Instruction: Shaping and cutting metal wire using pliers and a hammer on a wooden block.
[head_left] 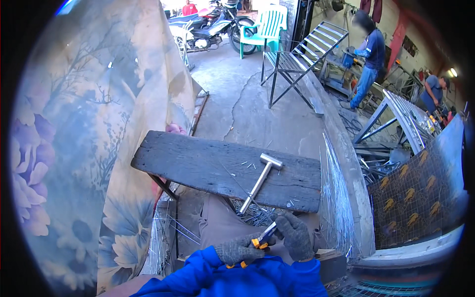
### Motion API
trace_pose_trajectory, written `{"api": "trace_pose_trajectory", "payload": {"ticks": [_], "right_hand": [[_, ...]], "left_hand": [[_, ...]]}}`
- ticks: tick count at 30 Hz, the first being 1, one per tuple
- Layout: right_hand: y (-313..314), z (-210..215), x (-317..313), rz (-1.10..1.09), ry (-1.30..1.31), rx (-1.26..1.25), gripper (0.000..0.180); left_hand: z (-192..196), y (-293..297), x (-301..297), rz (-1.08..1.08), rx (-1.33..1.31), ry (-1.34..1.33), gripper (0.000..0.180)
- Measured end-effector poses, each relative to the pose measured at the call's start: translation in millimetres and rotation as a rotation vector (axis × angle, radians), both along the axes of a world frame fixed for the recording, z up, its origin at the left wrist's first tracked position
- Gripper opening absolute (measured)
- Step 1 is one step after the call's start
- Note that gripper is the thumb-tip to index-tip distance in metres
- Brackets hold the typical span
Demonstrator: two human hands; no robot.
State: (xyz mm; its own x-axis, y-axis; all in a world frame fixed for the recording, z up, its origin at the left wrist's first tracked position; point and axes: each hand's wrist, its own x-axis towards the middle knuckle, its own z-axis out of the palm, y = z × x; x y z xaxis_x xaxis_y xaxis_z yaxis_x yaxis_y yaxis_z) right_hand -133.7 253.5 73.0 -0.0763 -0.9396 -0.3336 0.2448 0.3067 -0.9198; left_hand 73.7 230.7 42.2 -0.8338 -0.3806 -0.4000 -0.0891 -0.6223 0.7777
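My left hand [240, 249], in a grey knit glove, is closed around hand pliers [260, 242] with yellow and dark handles. Their silver jaws point up toward my right hand [295, 235], also gloved, whose fingers are curled beside the jaws. A thin metal rod [242, 187] runs from those fingers up across the dark wooden bench [188, 153]; where it ends inside the fingers is hidden. An all-metal hammer [257, 186] lies on the bench, its handle overhanging the near edge. Short cut metal pieces [250, 166] are scattered near the hammer head.
Many metal pieces [255, 218] lie below the bench's near edge. Long thin rods [336, 198] are on the floor at right. A floral curtain [74, 148] hangs left. Beyond are a metal frame [292, 64], a green chair [269, 24], a motorcycle [213, 32] and two working people [371, 54].
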Motion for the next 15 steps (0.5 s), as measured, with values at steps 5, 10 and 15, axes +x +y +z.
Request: {"api": "trace_pose_trajectory", "payload": {"ticks": [5,10,15], "right_hand": [[4,-8,-1,0.042,0.053,-0.01,0.03],[7,-16,-1,0.008,-0.009,-0.027,0.031],[7,-23,-7,0.067,0.023,-0.091,0.031]], "left_hand": [[7,-1,4,0.087,-0.103,0.027,0.046],[10,-11,9,-0.081,-0.068,0.009,0.042],[8,-6,6,-0.103,0.07,0.002,0.038]]}}
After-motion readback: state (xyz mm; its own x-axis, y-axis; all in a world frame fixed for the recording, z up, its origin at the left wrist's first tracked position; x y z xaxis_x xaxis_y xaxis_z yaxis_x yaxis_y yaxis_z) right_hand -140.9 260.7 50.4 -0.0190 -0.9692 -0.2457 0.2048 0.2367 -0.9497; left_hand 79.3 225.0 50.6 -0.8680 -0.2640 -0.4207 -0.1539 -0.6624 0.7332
